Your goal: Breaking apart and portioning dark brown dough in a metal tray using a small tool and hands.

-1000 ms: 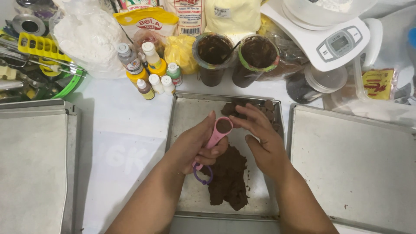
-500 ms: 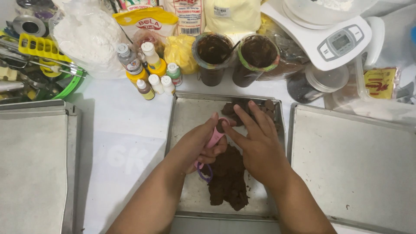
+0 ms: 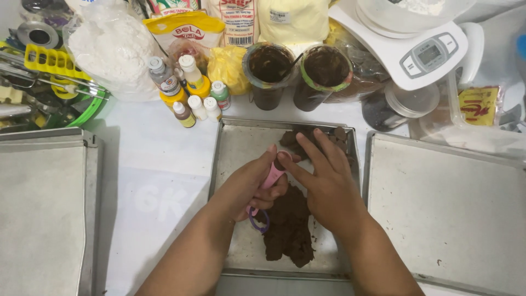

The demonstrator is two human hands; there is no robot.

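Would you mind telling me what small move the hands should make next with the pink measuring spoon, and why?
Probably push the dough out onto the middle tray. The left hand holds the pink measuring spoon, the right hand fingers press at its bowl, and small brown pieces already lie at the far end.

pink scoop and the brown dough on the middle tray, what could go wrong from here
1. The right hand presses dough into the pink scoop held by the left hand; sticky dough may cling to fingers, making portions uneven.
2. The dough mass lies near the middle tray front edge, so crumbs could spill over.
3. The small bottles stand close behind and could be knocked.
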